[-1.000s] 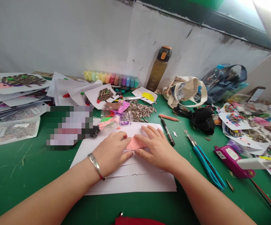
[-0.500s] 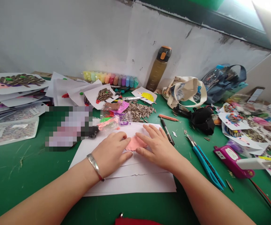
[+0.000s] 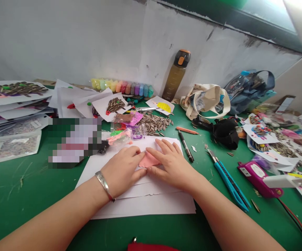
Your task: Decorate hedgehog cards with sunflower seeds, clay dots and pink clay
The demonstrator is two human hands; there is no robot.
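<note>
A flat pink piece of modelling clay (image 3: pixel 148 161) lies on a stack of white paper sheets (image 3: pixel 164 204) in front of me. My left hand (image 3: pixel 125 167), with a silver bangle at the wrist, rests at the clay's left edge; its thumb and index finger are apart and the other fingers curve beneath. On the right side, my right hand (image 3: pixel 172 162) lies with fingers outstretched, the index finger and thumb touching the clay. Part of the clay is covered by those fingers. Small packets of coloured clay (image 3: pixel 122 136) sit just beyond the paper.
Sunflower seeds (image 3: pixel 155 123) are heaped behind the paper. A pen (image 3: pixel 186 145), an orange pencil (image 3: pixel 187 130), a blue utility knife (image 3: pixel 228 181) and a magenta device (image 3: pixel 258 177) lie to the right. Seed pictures (image 3: pixel 17 92) are stacked at left; a bottle (image 3: pixel 176 75) leans against the wall.
My right hand has shifted slightly left across the clay, bringing its thumb close to my left thumb. My left hand stays nearly in place.
</note>
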